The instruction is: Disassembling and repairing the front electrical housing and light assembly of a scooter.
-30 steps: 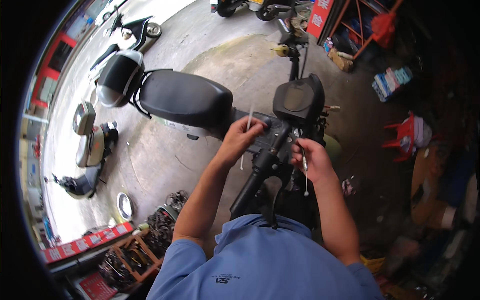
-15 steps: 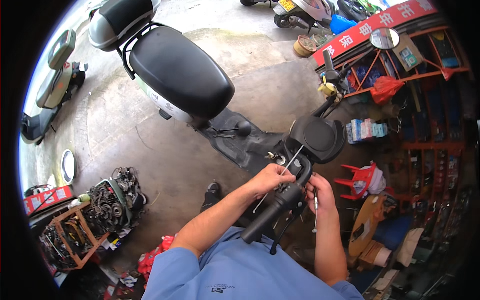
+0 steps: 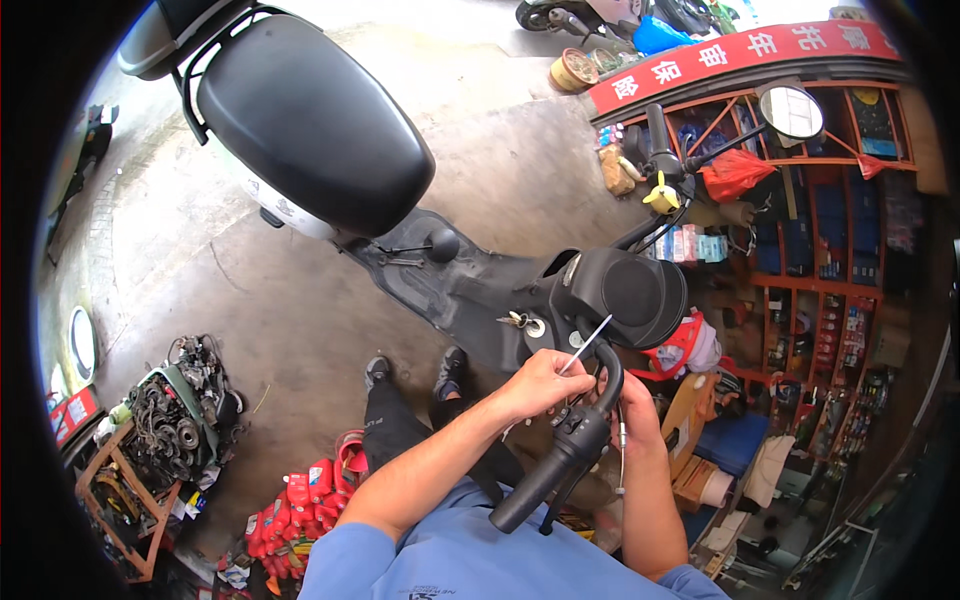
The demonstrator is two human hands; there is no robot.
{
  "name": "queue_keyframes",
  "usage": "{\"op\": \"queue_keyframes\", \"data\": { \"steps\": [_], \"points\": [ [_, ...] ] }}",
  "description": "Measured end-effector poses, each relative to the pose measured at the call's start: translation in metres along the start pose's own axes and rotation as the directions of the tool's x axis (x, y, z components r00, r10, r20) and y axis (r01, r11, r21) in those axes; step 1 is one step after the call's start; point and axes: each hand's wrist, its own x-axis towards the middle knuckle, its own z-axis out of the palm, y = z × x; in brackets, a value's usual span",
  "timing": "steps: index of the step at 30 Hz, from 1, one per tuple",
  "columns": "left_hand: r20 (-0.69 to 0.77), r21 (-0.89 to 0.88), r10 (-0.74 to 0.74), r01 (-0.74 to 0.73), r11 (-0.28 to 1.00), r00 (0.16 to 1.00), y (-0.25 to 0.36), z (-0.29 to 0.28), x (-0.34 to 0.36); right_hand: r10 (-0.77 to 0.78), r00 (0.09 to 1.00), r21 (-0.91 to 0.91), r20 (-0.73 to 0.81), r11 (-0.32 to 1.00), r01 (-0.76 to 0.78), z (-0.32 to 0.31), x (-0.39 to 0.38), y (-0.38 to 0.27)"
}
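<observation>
A scooter's handlebar (image 3: 612, 385) crosses in front of me, its black grip (image 3: 535, 490) pointing back toward my body. Just left of the bar, my left hand (image 3: 545, 385) is closed in a pinch on a thin pale strip (image 3: 592, 340), slanting up toward the round black front housing (image 3: 632, 295). My right hand (image 3: 638, 412) is closed on the bar's other side, some fingers hidden behind it. A thin cable with a metal fitting (image 3: 622, 440) hangs down from this hand. Keys (image 3: 515, 320) hang at the ignition lock, left of the housing.
The scooter's black seat (image 3: 315, 120) lies at the upper left, its mirror (image 3: 790, 112) at the upper right. Orange shelving (image 3: 820, 290) lines the right side. Red bottles (image 3: 295, 505) and a heap of greasy parts (image 3: 185, 410) sit on the lower left.
My view has turned, so the scooter's seat sits further left. My left hand keeps its pinch on the strip; my right hand is now more covered by the bar.
</observation>
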Motion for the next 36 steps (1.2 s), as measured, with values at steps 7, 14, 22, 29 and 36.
{"op": "queue_keyframes", "data": {
  "steps": [7, 14, 22, 29, 36],
  "points": [
    [0.033, -0.083, 0.066, -0.063, 0.995, 0.997, -0.006, -0.013, 0.003, 0.022, 1.000, -0.059, 0.016, 0.998, -0.021, -0.003, 0.005, -0.002],
    [-0.040, -0.148, 0.128, -0.133, 0.980, 0.991, -0.028, -0.028, 0.010, 0.056, 0.998, -0.087, 0.014, 0.995, -0.054, -0.008, 0.008, -0.004],
    [-0.040, -0.200, 0.081, -0.088, 0.976, 0.996, -0.049, -0.034, 0.004, 0.103, 0.993, -0.006, 0.058, 0.995, -0.103, -0.007, 0.010, -0.002],
    [0.089, -0.466, 0.209, -0.145, 0.873, 0.974, -0.047, -0.017, 0.007, 0.055, 0.985, -0.005, 0.166, 0.998, -0.055, -0.013, 0.017, 0.005],
    [0.126, -0.578, 0.277, -0.157, 0.801, 0.953, -0.055, -0.011, 0.016, 0.024, 0.997, -0.044, -0.078, 0.999, -0.027, -0.012, 0.013, 0.012]
  ]
}}
